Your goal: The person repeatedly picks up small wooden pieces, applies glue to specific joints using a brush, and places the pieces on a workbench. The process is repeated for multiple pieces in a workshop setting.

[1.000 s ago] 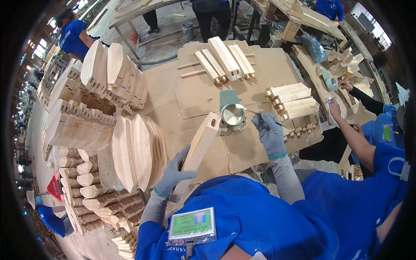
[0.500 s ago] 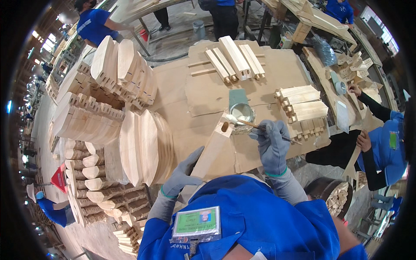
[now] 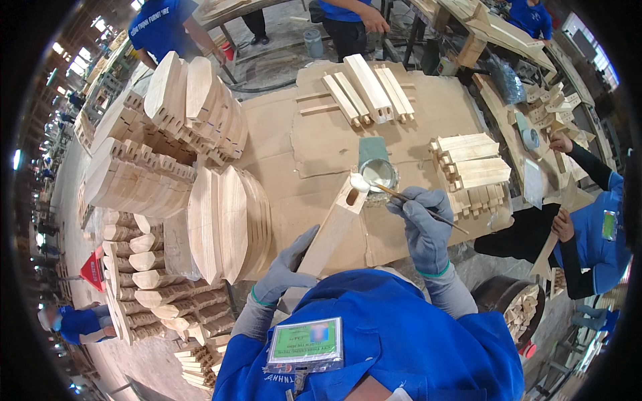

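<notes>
My left hand (image 3: 284,271), in a grey glove, is closed around the lower part of a pale wooden bar (image 3: 332,230). The bar slants away from me, with an oval slot near its far end. In its grey glove, my right hand (image 3: 426,227) pinches a thin wooden stick (image 3: 393,193). A white blob of paste covers the stick's far tip, which meets the bar's end beside the slot. Just behind that tip stands a round container (image 3: 394,175) of white paste, with a flat teal piece (image 3: 372,148) at its far side.
Brown cardboard (image 3: 428,110) covers the table. Slotted bars (image 3: 368,87) and tenoned pieces (image 3: 475,167) lie on it. Tall stacks of curved wooden parts (image 3: 227,220) rise at the left. A co-worker (image 3: 595,227) handles wood at the right; others stand at the far side.
The pasted stick tip and the bar's end have shifted slightly right in view. White paste now shows on the end beside the slot. People in the background have moved.
</notes>
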Demonstrator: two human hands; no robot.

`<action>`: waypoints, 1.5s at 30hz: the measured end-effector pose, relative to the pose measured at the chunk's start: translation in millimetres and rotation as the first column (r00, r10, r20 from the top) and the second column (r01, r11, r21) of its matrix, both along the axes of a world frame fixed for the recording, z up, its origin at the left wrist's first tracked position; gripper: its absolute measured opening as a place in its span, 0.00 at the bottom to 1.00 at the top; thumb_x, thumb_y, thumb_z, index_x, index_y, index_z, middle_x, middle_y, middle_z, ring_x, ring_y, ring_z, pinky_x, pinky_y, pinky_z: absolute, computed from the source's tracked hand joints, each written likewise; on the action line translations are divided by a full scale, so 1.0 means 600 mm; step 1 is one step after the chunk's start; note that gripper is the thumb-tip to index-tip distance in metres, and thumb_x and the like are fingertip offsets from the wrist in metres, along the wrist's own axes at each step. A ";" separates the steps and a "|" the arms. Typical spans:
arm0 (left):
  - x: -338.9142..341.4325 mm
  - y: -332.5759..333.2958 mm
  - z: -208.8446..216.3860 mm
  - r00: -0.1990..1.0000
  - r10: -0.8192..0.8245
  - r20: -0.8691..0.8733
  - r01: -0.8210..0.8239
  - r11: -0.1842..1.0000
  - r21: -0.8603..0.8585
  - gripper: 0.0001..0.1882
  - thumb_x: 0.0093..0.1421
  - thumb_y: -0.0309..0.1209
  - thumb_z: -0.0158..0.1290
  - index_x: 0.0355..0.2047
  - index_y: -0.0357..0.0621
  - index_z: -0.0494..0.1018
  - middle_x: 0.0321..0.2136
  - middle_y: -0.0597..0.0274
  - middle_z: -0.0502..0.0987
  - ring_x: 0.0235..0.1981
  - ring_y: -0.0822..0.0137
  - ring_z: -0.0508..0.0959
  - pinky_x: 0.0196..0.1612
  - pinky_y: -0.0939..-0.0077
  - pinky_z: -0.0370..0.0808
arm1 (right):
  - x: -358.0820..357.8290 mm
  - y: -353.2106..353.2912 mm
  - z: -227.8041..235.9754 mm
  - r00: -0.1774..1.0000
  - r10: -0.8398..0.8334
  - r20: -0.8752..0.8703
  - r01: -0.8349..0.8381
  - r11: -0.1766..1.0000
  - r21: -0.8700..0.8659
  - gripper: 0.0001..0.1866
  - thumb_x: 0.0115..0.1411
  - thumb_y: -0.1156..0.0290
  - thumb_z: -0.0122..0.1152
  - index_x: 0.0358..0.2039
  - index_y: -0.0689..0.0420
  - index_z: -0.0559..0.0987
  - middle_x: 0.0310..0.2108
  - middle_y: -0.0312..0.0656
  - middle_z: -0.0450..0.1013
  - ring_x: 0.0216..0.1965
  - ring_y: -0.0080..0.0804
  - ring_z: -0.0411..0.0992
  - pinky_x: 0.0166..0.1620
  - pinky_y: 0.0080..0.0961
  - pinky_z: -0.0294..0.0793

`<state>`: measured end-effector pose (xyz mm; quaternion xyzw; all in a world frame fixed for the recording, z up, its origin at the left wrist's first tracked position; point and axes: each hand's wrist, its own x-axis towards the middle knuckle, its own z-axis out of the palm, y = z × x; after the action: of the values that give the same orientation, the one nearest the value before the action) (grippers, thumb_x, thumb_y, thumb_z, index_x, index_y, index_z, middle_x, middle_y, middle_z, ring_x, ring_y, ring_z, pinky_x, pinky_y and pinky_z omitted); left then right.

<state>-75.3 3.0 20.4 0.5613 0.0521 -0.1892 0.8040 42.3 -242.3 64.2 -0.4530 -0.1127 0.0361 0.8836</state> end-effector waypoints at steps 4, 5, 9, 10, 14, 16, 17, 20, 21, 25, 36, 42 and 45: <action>0.003 0.000 0.007 1.000 -0.003 -0.012 0.003 1.000 -0.004 0.58 0.32 0.30 0.69 0.63 0.33 0.49 0.64 0.52 0.51 0.65 0.62 0.50 0.64 0.70 0.46 | 0.001 0.004 0.004 0.999 -0.007 0.045 0.008 1.000 -0.028 0.06 0.55 0.86 0.50 0.31 0.61 0.67 0.38 0.49 0.69 0.39 0.36 0.74 0.47 0.33 0.76; 0.004 0.000 0.006 1.000 -0.003 -0.006 0.003 1.000 0.006 0.58 0.32 0.30 0.69 0.63 0.33 0.49 0.64 0.52 0.51 0.65 0.62 0.50 0.64 0.70 0.46 | 0.001 0.004 0.004 0.999 0.003 0.053 -0.002 1.000 -0.023 0.06 0.54 0.86 0.50 0.31 0.61 0.67 0.38 0.49 0.69 0.39 0.36 0.74 0.47 0.34 0.76; 0.007 -0.005 0.006 0.999 0.041 -0.002 -0.040 0.988 0.152 0.58 0.30 0.38 0.66 0.62 0.34 0.51 0.54 0.55 0.67 0.55 0.64 0.67 0.59 0.71 0.59 | -0.004 0.001 0.005 0.991 0.041 0.129 -0.028 0.994 -0.106 0.06 0.54 0.86 0.49 0.30 0.61 0.66 0.36 0.50 0.70 0.38 0.35 0.74 0.47 0.34 0.76; 0.008 -0.005 0.006 0.999 0.044 -0.006 -0.042 0.988 0.149 0.58 0.30 0.38 0.66 0.62 0.34 0.51 0.53 0.55 0.67 0.55 0.64 0.67 0.59 0.71 0.59 | -0.007 0.001 0.006 0.986 0.051 0.159 -0.027 0.988 -0.153 0.06 0.54 0.86 0.49 0.30 0.61 0.66 0.36 0.50 0.70 0.38 0.35 0.74 0.46 0.34 0.76; 0.007 -0.003 0.001 0.999 0.047 -0.010 -0.044 0.986 0.159 0.58 0.30 0.39 0.66 0.62 0.34 0.52 0.52 0.55 0.68 0.54 0.65 0.68 0.59 0.72 0.59 | -0.014 0.004 0.009 0.995 0.097 0.018 -0.096 0.995 -0.015 0.05 0.55 0.84 0.49 0.29 0.61 0.65 0.35 0.50 0.71 0.36 0.35 0.74 0.44 0.35 0.78; 0.009 -0.001 0.001 1.000 0.026 -0.017 -0.023 0.990 0.140 0.58 0.30 0.38 0.67 0.62 0.34 0.51 0.56 0.54 0.63 0.58 0.63 0.62 0.61 0.71 0.54 | -0.014 0.004 0.011 0.995 0.103 -0.013 -0.103 0.995 -0.008 0.04 0.56 0.83 0.49 0.29 0.61 0.65 0.35 0.50 0.71 0.35 0.35 0.75 0.42 0.34 0.78; 0.010 0.001 0.004 1.000 0.009 -0.027 -0.006 0.994 0.112 0.59 0.30 0.36 0.67 0.63 0.34 0.50 0.60 0.52 0.57 0.61 0.62 0.56 0.63 0.70 0.49 | -0.013 0.004 0.008 0.995 0.097 -0.018 -0.097 0.995 0.002 0.04 0.56 0.82 0.49 0.29 0.61 0.65 0.35 0.50 0.71 0.35 0.35 0.75 0.42 0.34 0.78; 0.012 0.001 0.010 0.999 -0.012 -0.033 0.015 0.996 0.090 0.60 0.31 0.35 0.68 0.63 0.33 0.48 0.64 0.51 0.51 0.65 0.61 0.49 0.65 0.69 0.43 | -0.002 0.006 -0.002 0.998 0.038 -0.046 -0.036 0.998 0.047 0.03 0.57 0.83 0.49 0.29 0.62 0.66 0.35 0.51 0.71 0.36 0.36 0.75 0.42 0.34 0.79; 0.011 0.000 0.011 0.999 -0.013 -0.036 0.016 0.996 0.090 0.60 0.31 0.35 0.67 0.63 0.33 0.48 0.64 0.51 0.51 0.65 0.61 0.49 0.65 0.69 0.43 | 0.004 0.009 -0.005 0.997 -0.006 -0.071 0.011 0.998 0.066 0.03 0.57 0.84 0.50 0.29 0.63 0.67 0.34 0.53 0.71 0.35 0.37 0.75 0.42 0.34 0.79; 0.009 -0.003 0.018 0.999 0.001 -0.052 0.004 0.995 0.098 0.59 0.31 0.35 0.67 0.63 0.33 0.47 0.64 0.51 0.50 0.66 0.61 0.49 0.65 0.68 0.43 | 0.015 0.007 0.001 0.996 -0.010 -0.084 0.022 0.989 0.145 0.03 0.57 0.85 0.50 0.29 0.64 0.68 0.34 0.52 0.71 0.35 0.38 0.76 0.41 0.34 0.80; 0.003 -0.001 0.011 1.000 -0.004 -0.021 0.006 0.995 0.101 0.60 0.31 0.33 0.68 0.63 0.32 0.47 0.64 0.52 0.50 0.66 0.61 0.49 0.65 0.68 0.43 | 0.038 0.007 0.016 0.989 0.005 -0.151 0.002 0.999 0.051 0.01 0.60 0.79 0.48 0.31 0.62 0.68 0.34 0.46 0.72 0.34 0.34 0.76 0.39 0.31 0.80; 0.004 -0.003 0.028 0.996 0.028 -0.082 -0.021 0.997 0.075 0.60 0.31 0.33 0.69 0.63 0.33 0.47 0.63 0.52 0.52 0.65 0.61 0.50 0.65 0.69 0.45 | 0.098 -0.020 0.127 0.987 0.155 0.038 -0.139 0.953 -0.268 0.07 0.60 0.72 0.55 0.31 0.63 0.71 0.27 0.42 0.73 0.27 0.25 0.74 0.32 0.19 0.76; 0.007 -0.001 0.024 0.998 0.010 -0.066 -0.003 0.995 0.096 0.59 0.32 0.31 0.68 0.63 0.33 0.47 0.63 0.53 0.52 0.65 0.62 0.50 0.65 0.69 0.45 | 0.103 0.004 0.162 0.901 0.420 0.107 -0.310 0.796 -0.520 0.09 0.59 0.70 0.56 0.27 0.62 0.71 0.24 0.40 0.72 0.26 0.24 0.74 0.30 0.18 0.75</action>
<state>-71.3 2.4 34.6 0.5927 0.0894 -0.2023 0.7745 103.8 -239.7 161.4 -0.6326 -0.2811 0.1845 0.6977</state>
